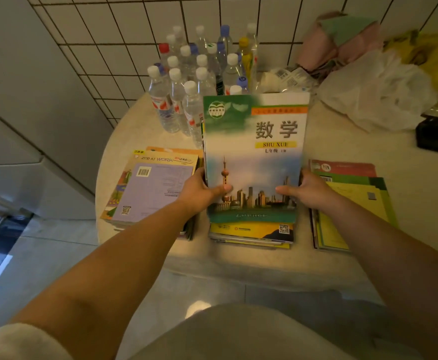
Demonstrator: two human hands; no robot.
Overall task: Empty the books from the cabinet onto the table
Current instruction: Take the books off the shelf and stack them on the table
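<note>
Left of centre, a stack topped by a lilac paperback [155, 188] is already lying on the round cream table [238, 258]; the left hand [199, 189] and right hand [307, 189] are grasping a green-and-blue mathematics textbook [254, 157] above the middle pile; a green-yellow stack [353, 203] is lying right; the cabinet is not showing

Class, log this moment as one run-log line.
both hands grip math book | above middle stack | table

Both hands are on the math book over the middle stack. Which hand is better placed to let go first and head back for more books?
Probably left, though it's close. The left hand and right hand grip the math book alike, thumbs on its cover. The table ends on the left, so that side seems freer.
</note>
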